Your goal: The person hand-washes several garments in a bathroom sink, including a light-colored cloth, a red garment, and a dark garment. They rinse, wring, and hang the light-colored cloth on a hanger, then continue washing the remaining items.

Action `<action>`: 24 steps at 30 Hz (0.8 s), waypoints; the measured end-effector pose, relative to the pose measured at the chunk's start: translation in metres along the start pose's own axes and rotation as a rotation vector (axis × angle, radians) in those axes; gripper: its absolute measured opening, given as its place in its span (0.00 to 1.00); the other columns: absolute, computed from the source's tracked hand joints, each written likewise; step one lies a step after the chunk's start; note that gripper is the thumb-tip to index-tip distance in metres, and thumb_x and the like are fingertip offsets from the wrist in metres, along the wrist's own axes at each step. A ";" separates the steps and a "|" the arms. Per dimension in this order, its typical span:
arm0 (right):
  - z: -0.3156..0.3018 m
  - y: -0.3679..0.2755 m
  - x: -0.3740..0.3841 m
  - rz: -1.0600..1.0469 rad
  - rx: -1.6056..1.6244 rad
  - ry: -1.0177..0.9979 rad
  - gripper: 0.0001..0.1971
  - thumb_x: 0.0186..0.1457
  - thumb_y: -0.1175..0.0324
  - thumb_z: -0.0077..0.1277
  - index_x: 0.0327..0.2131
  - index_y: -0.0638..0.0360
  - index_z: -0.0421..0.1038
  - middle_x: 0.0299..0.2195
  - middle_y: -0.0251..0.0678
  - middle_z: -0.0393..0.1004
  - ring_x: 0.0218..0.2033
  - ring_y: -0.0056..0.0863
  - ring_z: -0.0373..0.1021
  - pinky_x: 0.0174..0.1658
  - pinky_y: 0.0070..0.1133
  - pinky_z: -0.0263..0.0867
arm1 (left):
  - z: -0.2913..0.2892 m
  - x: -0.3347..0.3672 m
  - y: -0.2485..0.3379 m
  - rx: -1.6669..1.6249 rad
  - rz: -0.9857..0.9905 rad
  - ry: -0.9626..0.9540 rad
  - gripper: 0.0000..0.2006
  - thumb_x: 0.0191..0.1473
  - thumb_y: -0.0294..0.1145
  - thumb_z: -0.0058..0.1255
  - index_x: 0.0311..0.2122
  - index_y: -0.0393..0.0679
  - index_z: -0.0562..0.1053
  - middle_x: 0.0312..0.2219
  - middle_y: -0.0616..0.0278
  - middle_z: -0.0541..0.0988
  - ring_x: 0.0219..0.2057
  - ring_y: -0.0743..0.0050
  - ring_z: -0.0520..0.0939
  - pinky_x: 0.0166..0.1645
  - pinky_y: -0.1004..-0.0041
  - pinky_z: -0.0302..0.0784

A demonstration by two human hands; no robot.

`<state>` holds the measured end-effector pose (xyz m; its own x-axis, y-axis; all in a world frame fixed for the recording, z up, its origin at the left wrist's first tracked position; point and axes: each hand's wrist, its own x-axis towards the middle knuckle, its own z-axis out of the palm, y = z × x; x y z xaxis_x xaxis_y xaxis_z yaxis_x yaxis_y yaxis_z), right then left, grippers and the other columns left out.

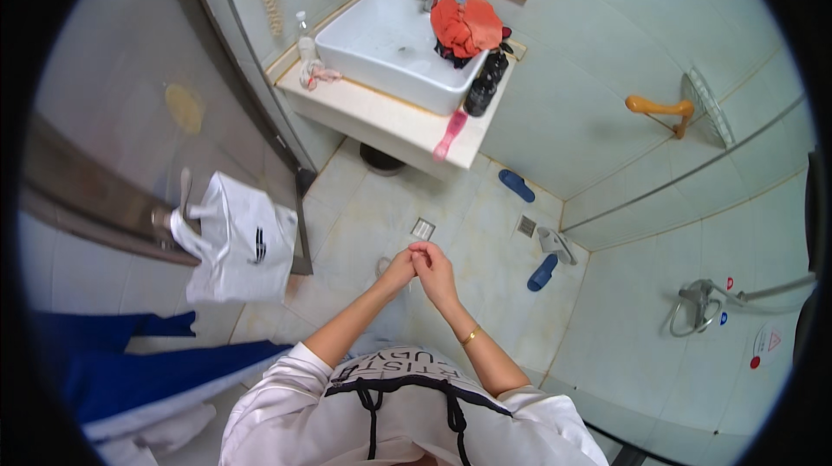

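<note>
My left hand [402,267] and my right hand [434,266] meet in front of my body, above the tiled floor. Their fingers are curled and pressed against each other. A thin pale bit seems to hang just below them, too small to name, and whatever lies between the fingers is hidden. A gold bracelet [471,334] circles my right wrist. Both forearms come out of pushed-up white sleeves. Beyond the hands, a square floor drain [423,229] is set in the tiles.
Ahead, a white basin [390,42] on a counter holds orange cloth [468,26]; a pink brush [451,136] lies at the counter's edge. A white bag [247,241] hangs from the door handle at left. Blue slippers [542,273] lie right, near a shower mixer [698,297].
</note>
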<state>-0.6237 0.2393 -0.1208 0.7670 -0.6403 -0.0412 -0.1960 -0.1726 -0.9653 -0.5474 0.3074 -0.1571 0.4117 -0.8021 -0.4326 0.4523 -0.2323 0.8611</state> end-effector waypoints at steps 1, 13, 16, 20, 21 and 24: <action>0.007 -0.004 0.027 -0.060 -0.020 -0.002 0.08 0.50 0.72 0.44 0.34 0.63 0.68 0.31 0.39 0.71 0.29 0.25 0.70 0.34 0.20 0.65 | -0.014 0.019 0.015 0.022 0.030 -0.013 0.10 0.52 0.29 0.38 0.39 0.39 0.69 0.35 0.64 0.74 0.36 0.80 0.73 0.40 0.78 0.68; 0.014 -0.055 0.323 -0.133 -0.062 0.202 0.16 0.50 0.71 0.44 0.44 0.64 0.61 0.40 0.42 0.67 0.37 0.24 0.66 0.35 0.20 0.63 | -0.129 0.209 0.183 0.074 0.265 0.137 0.16 0.52 0.23 0.36 0.48 0.40 0.61 0.39 0.64 0.71 0.41 0.75 0.72 0.45 0.76 0.66; -0.007 -0.047 0.407 -0.039 0.102 0.327 0.17 0.50 0.70 0.46 0.45 0.60 0.60 0.39 0.32 0.66 0.35 0.20 0.63 0.35 0.18 0.63 | -0.142 0.255 0.214 0.244 0.402 0.142 0.15 0.52 0.23 0.38 0.46 0.40 0.64 0.38 0.62 0.73 0.40 0.75 0.73 0.44 0.75 0.67; -0.029 -0.022 0.509 0.258 0.452 0.462 0.25 0.48 0.64 0.48 0.47 0.62 0.53 0.40 0.36 0.61 0.35 0.23 0.59 0.36 0.22 0.60 | -0.164 0.321 0.254 0.693 0.598 0.184 0.12 0.52 0.23 0.40 0.42 0.40 0.68 0.39 0.60 0.73 0.40 0.73 0.74 0.41 0.74 0.69; -0.033 -0.014 0.532 0.306 0.474 0.500 0.25 0.47 0.63 0.49 0.47 0.62 0.52 0.37 0.34 0.61 0.33 0.23 0.58 0.35 0.23 0.59 | -0.169 0.333 0.261 0.718 0.540 0.179 0.12 0.52 0.23 0.39 0.42 0.40 0.68 0.39 0.60 0.74 0.40 0.73 0.74 0.42 0.75 0.69; -0.041 0.007 0.603 0.411 0.498 0.688 0.30 0.45 0.57 0.53 0.42 0.72 0.54 0.36 0.39 0.62 0.34 0.25 0.60 0.38 0.22 0.60 | -0.189 0.365 0.287 0.692 0.429 0.148 0.12 0.53 0.24 0.39 0.43 0.40 0.67 0.37 0.61 0.74 0.39 0.74 0.74 0.42 0.75 0.69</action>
<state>-0.1877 -0.1782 -0.1422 0.1353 -0.9087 -0.3950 0.0344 0.4027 -0.9147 -0.1180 0.0524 -0.1186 0.5592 -0.8289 -0.0176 -0.3379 -0.2472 0.9081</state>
